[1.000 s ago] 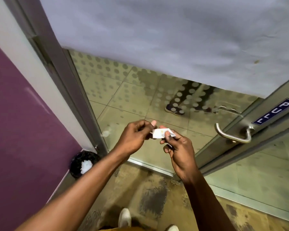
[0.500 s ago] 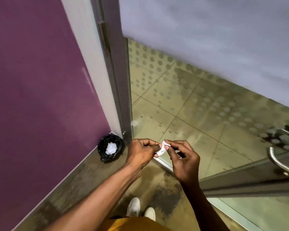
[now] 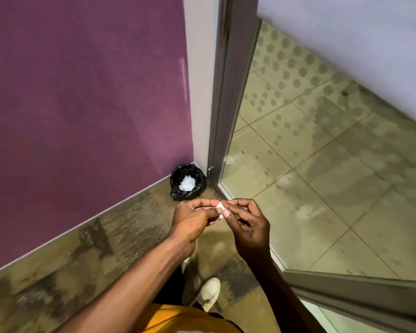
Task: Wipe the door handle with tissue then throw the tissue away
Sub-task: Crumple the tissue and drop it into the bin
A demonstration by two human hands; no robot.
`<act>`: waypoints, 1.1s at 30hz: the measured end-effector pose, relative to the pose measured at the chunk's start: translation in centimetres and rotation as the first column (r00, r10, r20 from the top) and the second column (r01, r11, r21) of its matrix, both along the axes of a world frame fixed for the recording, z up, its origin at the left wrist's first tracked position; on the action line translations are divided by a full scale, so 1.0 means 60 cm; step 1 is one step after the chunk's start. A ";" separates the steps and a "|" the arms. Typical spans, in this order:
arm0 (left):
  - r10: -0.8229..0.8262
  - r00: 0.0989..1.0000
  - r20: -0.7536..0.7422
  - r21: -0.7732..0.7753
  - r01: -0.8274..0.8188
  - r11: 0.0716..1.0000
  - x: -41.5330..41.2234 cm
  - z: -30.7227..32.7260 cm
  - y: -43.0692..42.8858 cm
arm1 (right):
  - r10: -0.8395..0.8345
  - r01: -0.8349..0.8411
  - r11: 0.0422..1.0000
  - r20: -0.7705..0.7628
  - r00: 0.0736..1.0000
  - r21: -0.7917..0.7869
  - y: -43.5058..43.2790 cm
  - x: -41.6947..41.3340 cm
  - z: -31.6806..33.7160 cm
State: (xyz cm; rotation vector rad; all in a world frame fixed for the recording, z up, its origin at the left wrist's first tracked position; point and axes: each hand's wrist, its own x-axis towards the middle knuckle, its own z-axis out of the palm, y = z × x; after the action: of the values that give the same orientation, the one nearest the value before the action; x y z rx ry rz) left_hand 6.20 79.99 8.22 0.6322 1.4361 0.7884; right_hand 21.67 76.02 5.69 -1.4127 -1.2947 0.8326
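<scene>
Two fingertip-pinching hands, left hand (image 3: 192,218) and right hand (image 3: 247,224), around small crumpled white tissue (image 3: 220,207)

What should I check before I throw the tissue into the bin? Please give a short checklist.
1. Tissue held: ok, pinched between the fingers of the left hand and right hand.
2. Tissue compact: ok, only a small white wad shows.
3. Bin in view: ok, in the corner by the purple wall.
4. Bin open, with room: ok, some white paper inside.
5. Path to bin: ok, bare floor between.
6. Handle wiped: cannot tell, out of view.
</scene>
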 end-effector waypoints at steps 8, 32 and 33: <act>0.038 0.995 -0.092 0.048 -0.034 0.998 -0.060 -0.062 0.018 | -0.078 -0.101 0.874 -0.342 0.936 -0.475 0.061 -0.058 -0.046; -0.591 0.393 -0.705 -0.304 0.586 0.751 -0.354 -0.398 0.337 | 0.120 0.164 0.828 0.456 0.882 -0.537 0.406 -0.223 -0.391; -0.600 0.378 -0.705 -0.314 0.592 0.742 -0.357 -0.421 0.349 | 0.127 0.167 0.829 0.470 0.873 -0.534 0.421 -0.227 -0.417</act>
State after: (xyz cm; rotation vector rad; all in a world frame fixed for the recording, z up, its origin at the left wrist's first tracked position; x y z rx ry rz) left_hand -15.22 100.96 -17.02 1.5275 1.7746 -0.1622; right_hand 8.05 101.27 -19.31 -2.2227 -1.4664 0.9197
